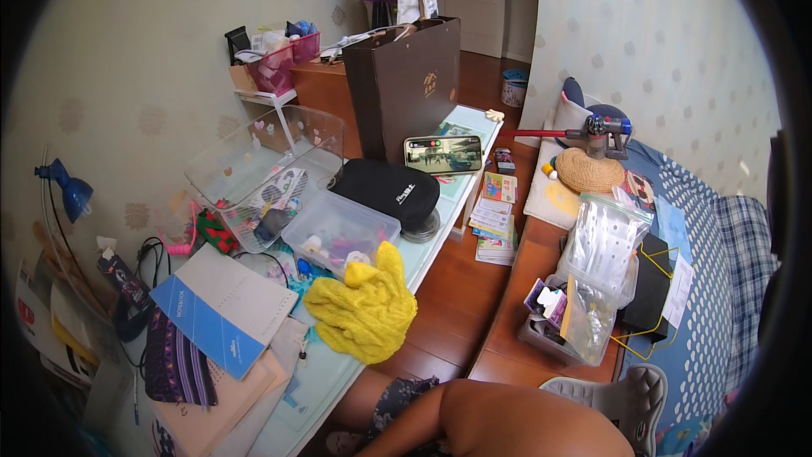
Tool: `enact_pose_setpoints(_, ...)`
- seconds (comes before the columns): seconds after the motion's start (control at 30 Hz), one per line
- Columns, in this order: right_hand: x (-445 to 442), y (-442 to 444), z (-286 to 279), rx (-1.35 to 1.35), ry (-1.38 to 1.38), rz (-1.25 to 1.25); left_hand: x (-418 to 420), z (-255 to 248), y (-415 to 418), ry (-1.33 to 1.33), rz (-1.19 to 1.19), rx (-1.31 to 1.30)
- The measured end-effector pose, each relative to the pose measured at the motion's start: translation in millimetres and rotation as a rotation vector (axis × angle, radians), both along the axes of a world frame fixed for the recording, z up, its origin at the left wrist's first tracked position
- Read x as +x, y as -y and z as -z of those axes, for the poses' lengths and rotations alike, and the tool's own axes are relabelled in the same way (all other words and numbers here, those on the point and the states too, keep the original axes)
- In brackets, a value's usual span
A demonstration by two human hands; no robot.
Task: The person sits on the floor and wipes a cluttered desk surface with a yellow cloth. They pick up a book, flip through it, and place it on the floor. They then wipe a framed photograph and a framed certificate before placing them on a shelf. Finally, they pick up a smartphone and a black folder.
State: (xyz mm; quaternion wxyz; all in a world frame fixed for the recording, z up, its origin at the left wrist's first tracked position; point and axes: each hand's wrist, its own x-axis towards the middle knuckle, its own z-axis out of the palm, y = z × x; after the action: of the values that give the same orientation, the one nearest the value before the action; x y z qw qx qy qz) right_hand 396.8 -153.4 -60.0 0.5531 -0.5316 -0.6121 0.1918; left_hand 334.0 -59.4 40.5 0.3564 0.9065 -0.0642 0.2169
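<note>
Neither of my hands is in view; a bare arm reaches down past the bottom edge. On the desk before me, a yellow fluffy cloth (pixel 365 308) lies at the edge, against a clear plastic box (pixel 342 228) with small things in it. Behind that box are a black zip case (pixel 387 190) and a larger clear bin (pixel 266 171) holding mixed items. A phone (pixel 443 155) with a lit screen leans against a dark brown paper bag (pixel 406 89). At the left, a blue and white notebook (pixel 222 311) overlaps a purple patterned pouch (pixel 177 355) and loose papers.
A blue desk lamp (pixel 71 190) stands at the far left. Booklets (pixel 495 222) lie on the wooden floor right of the desk. On the bed side are a cordless vacuum cleaner (pixel 599 133), a woven straw hat (pixel 590 170) and an open plastic container (pixel 571 330). A grey chair (pixel 641 400) stands lower right.
</note>
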Motion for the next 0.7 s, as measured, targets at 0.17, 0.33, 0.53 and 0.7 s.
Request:
enact_pose_setpoints(0.17, 0.1, -3.3, 3.5, -0.051, 0.075, -0.051, 2.6, 2.6, -4.1, -0.036, 0.004, 0.028)
enact_pose_setpoints(0.33, 1.2, 1.5, 1.0, -0.072, 0.083, -0.043, 6.0, -0.8, 1.0, -0.031, 0.03, 0.032)
enact_pose_setpoints(0.53, 50.0, 111.9, -106.0, -0.03, -0.037, 0.007, -2.6, 26.0, -32.4, -0.188, 0.024, -0.115)
enact_pose_setpoints(0.7, 110.4, 246.4, -158.5, 0.181, 0.108, 1.05, 0.5, 1.4, -5.6, -0.078, 0.014, -0.053)
